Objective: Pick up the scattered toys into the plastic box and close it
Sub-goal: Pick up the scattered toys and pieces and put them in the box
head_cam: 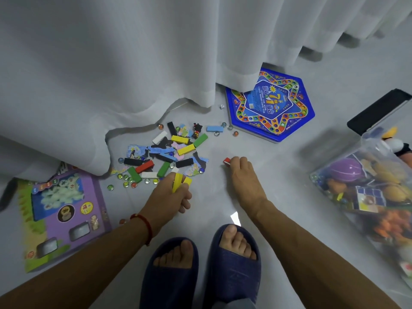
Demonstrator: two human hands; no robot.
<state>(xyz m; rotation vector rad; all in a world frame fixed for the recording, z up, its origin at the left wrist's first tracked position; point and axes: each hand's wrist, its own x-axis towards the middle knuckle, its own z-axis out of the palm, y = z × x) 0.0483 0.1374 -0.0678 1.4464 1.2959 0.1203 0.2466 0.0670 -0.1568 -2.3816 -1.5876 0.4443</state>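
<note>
A pile of scattered toys (169, 152) lies on the grey floor by the curtain: coloured wooden blocks, puzzle pieces, glass marbles and a small dark figure (197, 130). My left hand (171, 195) grips two yellow blocks (179, 181) at the pile's near edge. My right hand (242, 175) reaches down to the right of the pile, and its fingertips pinch a red block (227, 161). The clear plastic box (367, 186) stands at the right edge, holding many toys, with its lid off.
A blue hexagonal game board (270, 105) lies at the back, partly under the white curtain (133, 63). A purple game box (64, 210) lies at the left. A black lid (379, 110) sits behind the plastic box. A white die (222, 106) rests near the curtain. My slippered feet (200, 268) are below.
</note>
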